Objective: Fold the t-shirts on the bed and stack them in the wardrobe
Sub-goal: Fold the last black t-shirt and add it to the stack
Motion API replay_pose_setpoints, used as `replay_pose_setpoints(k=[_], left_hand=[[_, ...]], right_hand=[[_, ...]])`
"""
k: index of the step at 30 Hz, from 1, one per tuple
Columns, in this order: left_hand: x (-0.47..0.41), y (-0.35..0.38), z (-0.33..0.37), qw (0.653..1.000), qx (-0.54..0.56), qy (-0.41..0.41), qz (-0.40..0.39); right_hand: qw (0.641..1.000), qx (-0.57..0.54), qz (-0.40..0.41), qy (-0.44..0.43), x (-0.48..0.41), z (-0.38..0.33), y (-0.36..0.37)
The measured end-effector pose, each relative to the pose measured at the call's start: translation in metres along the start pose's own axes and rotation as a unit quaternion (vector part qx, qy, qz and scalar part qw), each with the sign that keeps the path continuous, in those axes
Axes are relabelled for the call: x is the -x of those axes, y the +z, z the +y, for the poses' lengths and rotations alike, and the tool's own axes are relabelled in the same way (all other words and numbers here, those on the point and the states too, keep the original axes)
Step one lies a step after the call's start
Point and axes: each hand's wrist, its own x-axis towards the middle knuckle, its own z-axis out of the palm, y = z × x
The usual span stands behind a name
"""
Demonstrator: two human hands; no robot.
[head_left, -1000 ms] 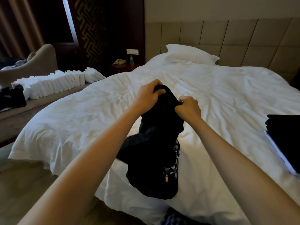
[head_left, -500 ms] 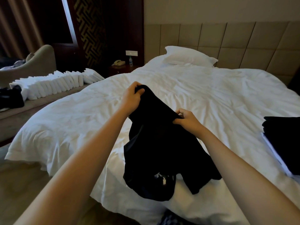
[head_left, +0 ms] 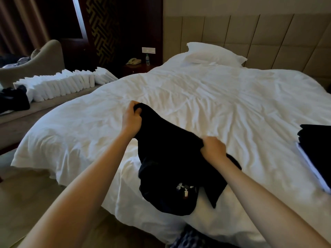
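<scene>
I see my left hand [head_left: 132, 119] and right hand [head_left: 214, 149] each with fingers curled tight on the black t-shirt [head_left: 170, 169], bunched on the bed [head_left: 215, 97].

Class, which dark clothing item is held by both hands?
The crumpled black t-shirt mid-bed; the folded dark stack and the dark clothes on the sofa lie untouched.

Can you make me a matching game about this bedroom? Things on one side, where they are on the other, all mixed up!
Things:
1. black t-shirt
2. pillow
3. telephone
4. folded white cloths

Places:
A. on the nightstand
B. at the head of the bed
C. gripped by the left hand and right hand
D. in a row on the couch

Pairs: 1-C, 2-B, 3-A, 4-D
</scene>
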Motion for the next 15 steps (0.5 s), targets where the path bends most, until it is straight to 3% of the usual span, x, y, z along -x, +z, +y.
replay_pose_setpoints(k=[2, 3, 5, 7, 8, 9, 11, 13, 15], left_hand=[[0.001, -0.001, -0.006, 1.0, 0.017, -0.012, 0.004], [0.001, -0.002, -0.009, 1.0, 0.022, -0.017, 0.008], [0.004, -0.003, -0.014, 0.999, 0.016, -0.029, 0.02], [0.008, -0.003, -0.02, 0.999, 0.003, -0.04, 0.028], [0.01, -0.002, -0.022, 0.999, -0.002, -0.044, 0.027], [0.011, -0.002, -0.025, 0.998, -0.002, -0.049, 0.026], [0.014, -0.001, -0.029, 0.998, 0.005, -0.058, 0.027], [0.015, 0.0, -0.031, 0.998, 0.01, -0.064, 0.027], [0.014, -0.001, -0.032, 0.997, 0.016, -0.067, 0.021]], right_hand=[[0.996, 0.045, 0.079, 0.0, -0.01, -0.001, -0.013], [0.997, 0.063, 0.052, -0.014, -0.015, -0.003, -0.018], [0.985, 0.07, -0.141, -0.076, -0.02, -0.012, -0.019], [0.92, 0.048, -0.383, -0.067, -0.016, -0.026, -0.018], [0.893, 0.029, -0.447, -0.051, -0.016, -0.034, -0.021], [0.886, 0.004, -0.461, -0.051, -0.017, -0.041, -0.021], [0.913, -0.105, -0.389, -0.059, -0.021, -0.051, -0.019], [0.936, -0.244, -0.251, -0.028, -0.028, -0.057, -0.013], [0.949, -0.28, -0.145, -0.033, -0.033, -0.061, -0.003]])
